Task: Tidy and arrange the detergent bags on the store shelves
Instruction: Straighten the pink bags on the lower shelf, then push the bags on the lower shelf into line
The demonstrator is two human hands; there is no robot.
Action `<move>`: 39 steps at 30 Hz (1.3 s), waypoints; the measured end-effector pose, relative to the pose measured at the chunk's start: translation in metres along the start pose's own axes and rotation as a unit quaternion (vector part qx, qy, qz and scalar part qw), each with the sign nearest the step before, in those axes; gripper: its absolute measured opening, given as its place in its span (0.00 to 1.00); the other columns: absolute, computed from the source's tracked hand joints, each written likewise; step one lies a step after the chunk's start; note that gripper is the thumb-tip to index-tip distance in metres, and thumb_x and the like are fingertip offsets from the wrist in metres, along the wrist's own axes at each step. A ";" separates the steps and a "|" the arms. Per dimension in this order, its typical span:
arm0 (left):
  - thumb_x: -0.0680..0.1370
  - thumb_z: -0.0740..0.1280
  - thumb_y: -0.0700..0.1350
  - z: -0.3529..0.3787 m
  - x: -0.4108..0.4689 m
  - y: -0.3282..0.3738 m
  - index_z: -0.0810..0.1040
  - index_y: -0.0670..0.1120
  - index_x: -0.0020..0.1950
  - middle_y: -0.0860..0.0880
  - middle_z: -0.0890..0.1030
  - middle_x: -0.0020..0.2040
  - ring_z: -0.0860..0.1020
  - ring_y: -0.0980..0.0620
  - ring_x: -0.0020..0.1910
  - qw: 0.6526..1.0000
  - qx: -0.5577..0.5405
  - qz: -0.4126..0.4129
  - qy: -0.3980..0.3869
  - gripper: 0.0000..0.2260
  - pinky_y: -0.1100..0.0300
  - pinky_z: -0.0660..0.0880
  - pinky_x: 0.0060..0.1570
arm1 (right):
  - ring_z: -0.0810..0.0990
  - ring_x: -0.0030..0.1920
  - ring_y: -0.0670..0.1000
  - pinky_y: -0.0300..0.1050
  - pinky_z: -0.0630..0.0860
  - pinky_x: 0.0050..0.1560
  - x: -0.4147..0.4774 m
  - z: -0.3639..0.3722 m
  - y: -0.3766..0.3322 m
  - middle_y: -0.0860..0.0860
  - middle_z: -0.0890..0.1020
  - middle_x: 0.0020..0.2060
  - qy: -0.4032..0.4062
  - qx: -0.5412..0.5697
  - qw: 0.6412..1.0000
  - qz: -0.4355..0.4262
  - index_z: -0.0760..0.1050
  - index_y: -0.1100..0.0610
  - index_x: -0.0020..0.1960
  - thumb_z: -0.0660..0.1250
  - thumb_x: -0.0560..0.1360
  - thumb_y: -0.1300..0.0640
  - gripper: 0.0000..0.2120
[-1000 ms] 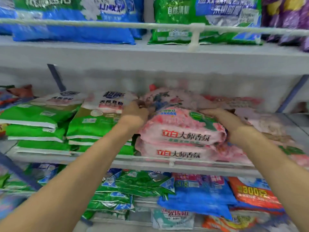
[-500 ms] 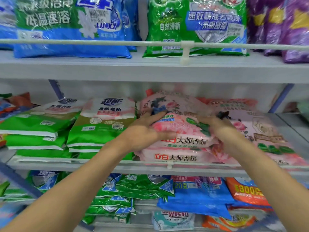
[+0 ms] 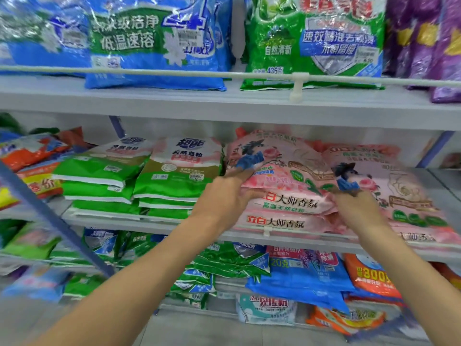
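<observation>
Two hands: left hand (image 3: 224,198) lays straight fingers across the left end of top pink bag (image 3: 287,198); right hand (image 3: 356,211) at its right end, fingers blurred, cannot tell.
Bag place: atop pink stack (image 3: 274,222), front edge of middle shelf (image 3: 442,196).
Risk: uneven push may slide the slick bag over rail (image 3: 299,233).

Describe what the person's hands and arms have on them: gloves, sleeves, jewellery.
The left hand and right hand are ungloved, with no ring showing. The left forearm and right forearm are bare to the frame's edge: no sleeve, watch or bracelet in view.
</observation>
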State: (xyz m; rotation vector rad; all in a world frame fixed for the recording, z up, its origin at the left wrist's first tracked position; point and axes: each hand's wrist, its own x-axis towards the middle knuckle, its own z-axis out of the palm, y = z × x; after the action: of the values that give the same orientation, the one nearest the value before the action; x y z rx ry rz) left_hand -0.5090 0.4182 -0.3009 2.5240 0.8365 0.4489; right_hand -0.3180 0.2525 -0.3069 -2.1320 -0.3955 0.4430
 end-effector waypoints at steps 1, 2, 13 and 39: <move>0.82 0.65 0.58 -0.002 -0.006 0.004 0.70 0.56 0.76 0.48 0.74 0.75 0.80 0.40 0.64 0.999 0.035 0.003 0.014 0.23 0.45 0.77 0.64 | 0.81 0.44 0.61 0.58 0.78 0.51 -0.010 0.002 0.002 0.59 0.83 0.46 0.009 -0.001 1.000 -0.024 0.79 0.59 0.60 0.64 0.82 0.50 0.14; 0.84 0.64 0.53 -0.004 -0.013 0.009 0.72 0.54 0.76 0.48 0.76 0.73 0.80 0.39 0.64 0.996 0.083 0.007 0.027 0.20 0.44 0.78 0.61 | 0.80 0.49 0.60 0.57 0.76 0.55 -0.021 0.004 0.003 0.56 0.81 0.54 0.020 -0.010 0.998 -0.065 0.77 0.56 0.64 0.63 0.83 0.47 0.16; 0.78 0.64 0.35 -0.043 -0.050 -0.004 0.74 0.51 0.72 0.43 0.85 0.48 0.82 0.39 0.45 0.988 0.154 0.008 0.007 0.24 0.50 0.77 0.42 | 0.81 0.49 0.68 0.60 0.79 0.45 -0.057 0.026 -0.015 0.66 0.83 0.51 0.070 -0.347 0.899 -0.259 0.78 0.61 0.63 0.76 0.72 0.58 0.21; 0.79 0.68 0.54 -0.296 -0.294 -0.248 0.79 0.50 0.70 0.49 0.83 0.62 0.79 0.46 0.63 0.940 0.088 -0.249 0.215 0.21 0.48 0.78 0.58 | 0.68 0.75 0.50 0.45 0.64 0.74 -0.329 0.285 -0.208 0.48 0.72 0.75 -0.139 -0.200 0.878 -0.411 0.67 0.53 0.77 0.60 0.84 0.44 0.25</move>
State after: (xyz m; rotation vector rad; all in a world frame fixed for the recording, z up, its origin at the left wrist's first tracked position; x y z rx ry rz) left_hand -0.9803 0.5030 -0.2213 2.2657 1.6916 0.7899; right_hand -0.7617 0.4271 -0.2326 -2.0334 -1.5951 0.1651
